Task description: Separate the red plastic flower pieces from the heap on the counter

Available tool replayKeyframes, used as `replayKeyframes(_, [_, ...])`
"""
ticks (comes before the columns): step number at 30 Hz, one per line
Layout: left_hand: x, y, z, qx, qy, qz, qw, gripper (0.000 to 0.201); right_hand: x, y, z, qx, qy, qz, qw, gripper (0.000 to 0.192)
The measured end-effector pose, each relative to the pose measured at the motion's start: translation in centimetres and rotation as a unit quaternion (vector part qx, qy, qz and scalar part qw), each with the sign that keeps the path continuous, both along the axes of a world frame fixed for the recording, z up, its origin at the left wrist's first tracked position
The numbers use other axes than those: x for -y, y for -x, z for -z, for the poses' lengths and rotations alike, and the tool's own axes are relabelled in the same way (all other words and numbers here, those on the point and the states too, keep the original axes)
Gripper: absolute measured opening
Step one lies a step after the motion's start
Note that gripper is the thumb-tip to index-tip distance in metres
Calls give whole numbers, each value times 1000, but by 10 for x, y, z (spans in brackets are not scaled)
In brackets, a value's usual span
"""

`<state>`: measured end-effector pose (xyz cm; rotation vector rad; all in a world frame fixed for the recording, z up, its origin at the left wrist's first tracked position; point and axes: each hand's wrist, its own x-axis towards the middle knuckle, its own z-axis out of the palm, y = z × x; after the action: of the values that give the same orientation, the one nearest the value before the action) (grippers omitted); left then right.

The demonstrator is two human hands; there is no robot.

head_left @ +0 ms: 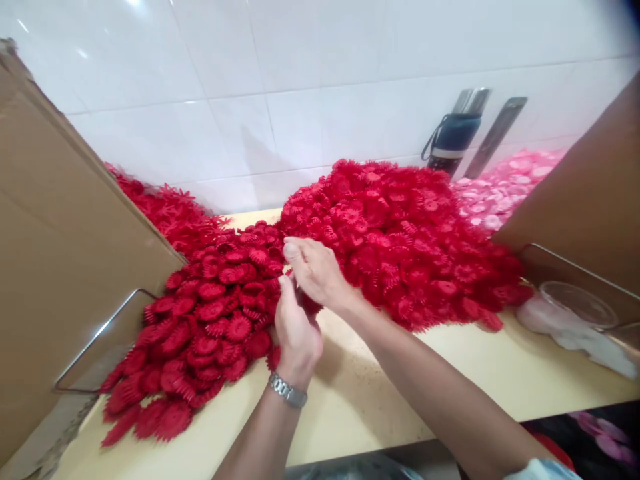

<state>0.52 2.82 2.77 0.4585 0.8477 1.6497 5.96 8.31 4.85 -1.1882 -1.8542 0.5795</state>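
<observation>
My left hand [296,328], with a metal watch [287,390] on its wrist, is at the right edge of a heap of dark red, fringe-edged flower pieces [210,310]. Its thumb points up, and the other fingers are curled out of sight. Close above it, my right hand [317,270] is bent inward with fingers and thumb drawn together. The hands nearly meet, and whatever lies between them is hidden. Behind and right of my right hand rises a larger pile of brighter red flower pieces [390,233].
Cardboard panels [65,220] stand left and right with wire supports [107,327]. At the back are red star-shaped pieces [175,213], a blue flask [453,137], a dark flat bar [497,137] and pink pieces [500,190]. A clear round container [577,303] sits right on the yellow table [465,373].
</observation>
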Motion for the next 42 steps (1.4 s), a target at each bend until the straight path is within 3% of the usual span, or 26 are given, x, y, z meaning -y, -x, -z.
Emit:
replayKeyframes(4, [-3, 5, -13, 93, -83, 77, 989, 45, 20, 14, 8, 21, 97, -39, 994, 56])
replayKeyframes(9, [-9, 20, -19, 131, 7, 93, 987, 57, 52, 22, 5, -26, 81, -56, 995, 57])
replayKeyframes(14, [-3, 8, -20, 117, -61, 140, 981, 59, 27, 14, 5, -32, 106, 16, 994, 60])
replayKeyframes(19, [-2, 13, -13, 124, 29, 100, 987, 48, 39, 13, 13, 6, 64, -51, 997, 58])
replayKeyframes(24, [-5, 5, -6, 152, 12, 182, 971, 33, 30, 0, 13, 54, 50, 37, 997, 54])
replayKeyframes(26, [-6, 3, -3, 155, 49, 173, 971, 32, 24, -8, 10, 50, 32, 38, 998, 49])
replayKeyframes(30, [-8, 8, -4, 105, 128, 117, 979, 31, 30, -27, 3, -2, -3, 18, 1000, 44])
replayKeyframes(35, [-4, 15, -2, 45, 131, 110, 984, 34, 42, -61, 5, -33, -31, 40, 998, 35])
replayKeyframes(39, [-5, 18, 4, -30, 129, 113, 985, 31, 47, -84, 13, 12, -16, 44, 999, 26])
replayKeyframes(42, [-8, 17, -1, -86, 134, 141, 977, 25, 52, -93, 18, 60, -13, 37, 997, 26])
